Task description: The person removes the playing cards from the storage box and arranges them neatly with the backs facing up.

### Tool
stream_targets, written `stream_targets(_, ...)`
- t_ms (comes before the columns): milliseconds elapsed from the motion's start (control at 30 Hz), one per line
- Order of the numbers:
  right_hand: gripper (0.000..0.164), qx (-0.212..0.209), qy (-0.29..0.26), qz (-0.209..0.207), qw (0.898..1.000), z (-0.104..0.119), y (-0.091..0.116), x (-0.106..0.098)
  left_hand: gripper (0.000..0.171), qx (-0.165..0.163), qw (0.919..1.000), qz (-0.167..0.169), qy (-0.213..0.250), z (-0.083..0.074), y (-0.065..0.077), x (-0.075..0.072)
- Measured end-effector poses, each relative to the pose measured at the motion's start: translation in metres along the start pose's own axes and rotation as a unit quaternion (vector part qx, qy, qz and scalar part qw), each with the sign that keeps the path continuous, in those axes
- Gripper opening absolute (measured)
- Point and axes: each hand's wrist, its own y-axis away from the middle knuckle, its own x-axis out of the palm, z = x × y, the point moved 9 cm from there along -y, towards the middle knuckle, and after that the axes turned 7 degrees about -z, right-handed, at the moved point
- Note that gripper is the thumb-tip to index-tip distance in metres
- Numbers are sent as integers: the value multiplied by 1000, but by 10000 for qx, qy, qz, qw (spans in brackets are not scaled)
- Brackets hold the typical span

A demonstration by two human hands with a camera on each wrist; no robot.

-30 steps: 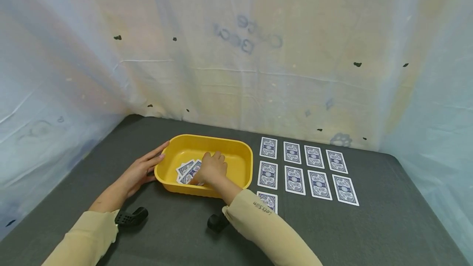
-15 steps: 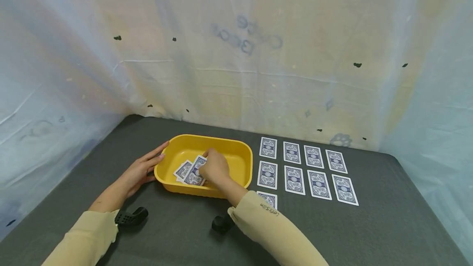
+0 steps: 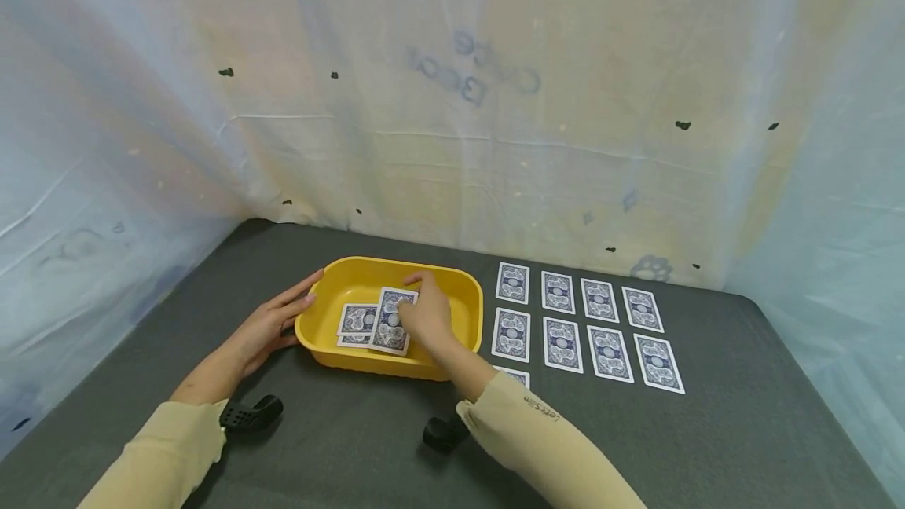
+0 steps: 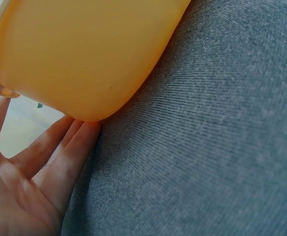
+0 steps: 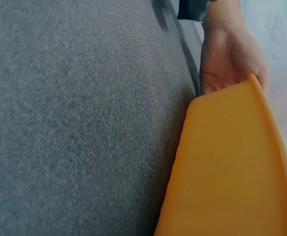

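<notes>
A yellow plastic tub (image 3: pixel 389 365) stands on the dark cloth-covered table. My left hand (image 3: pixel 261 336) rests against its left end, fingers fairly straight; the left wrist view shows the fingertips (image 4: pixel 86 135) touching the tub's outer wall. Over the inside of the tub, my right hand (image 3: pixel 429 316) pinches a blue-backed playing card (image 3: pixel 386 330) at its right edge. More playing cards (image 3: pixel 358 318) lie face down to the left of it in the tub, partly covered by it. My right hand is out of sight in the right wrist view, where the tub wall (image 5: pixel 227 157) shows.
Right of the tub, several face-down playing cards (image 3: pixel 563 344) lie in rows; the nearest card (image 3: pixel 519 375) is partly hidden by my right sleeve (image 3: pixel 544 430). A pale plastic sheet (image 3: pixel 452 155) hangs behind the table (image 3: pixel 707 446). Black wrist devices (image 3: pixel 250 415) sit on both wrists.
My right hand has drawn a card up from the cards in the tub and shifted right with it. The remaining cards have turned a little. My left hand stays put.
</notes>
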Motion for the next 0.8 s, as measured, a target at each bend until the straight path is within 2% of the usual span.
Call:
stream_targets(200, 10, -137, -435, -71, 9989, 0, 2, -13, 67, 131, 9999, 70, 19, 0, 0, 1)
stream_targets(533, 19, -474, -1105, 45, 9927, 1, 7, -30, 68, 186, 9998, 86, 27, 1, 0, 1)
stream_targets(800, 28, -450, -1566, 268, 9863, -8, 14, -37, 69, 141, 9998, 85, 73, 2, -1, 0)
